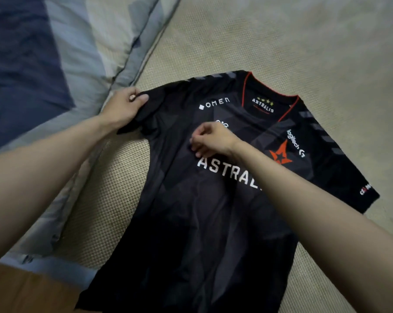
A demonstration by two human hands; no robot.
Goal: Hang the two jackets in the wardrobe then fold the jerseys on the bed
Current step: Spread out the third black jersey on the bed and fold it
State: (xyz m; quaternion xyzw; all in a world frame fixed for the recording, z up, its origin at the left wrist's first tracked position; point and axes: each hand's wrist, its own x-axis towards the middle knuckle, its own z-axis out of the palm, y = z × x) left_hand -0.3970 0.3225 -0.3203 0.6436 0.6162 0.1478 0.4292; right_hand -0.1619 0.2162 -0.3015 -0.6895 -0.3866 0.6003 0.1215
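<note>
Left hand (pixel 125 105) pinched the sleeve of the black polyester jersey with red-trimmed collar (pixel 213 199); right hand (pixel 210 141) pinched chest fabric. Best: draw sleeve inward flat, smoothing wrinkles.

Two bare forearms reach forward from the bottom corners of the view. The left hand (pixel 125 105) is extended up and left, thumb on top, fingers curled under in a pinch. The right hand (pixel 210 141) sits lower and nearer the centre, wrist bent, fingers curled downward, seemingly pinching, though the fingertips are blurred.
</note>
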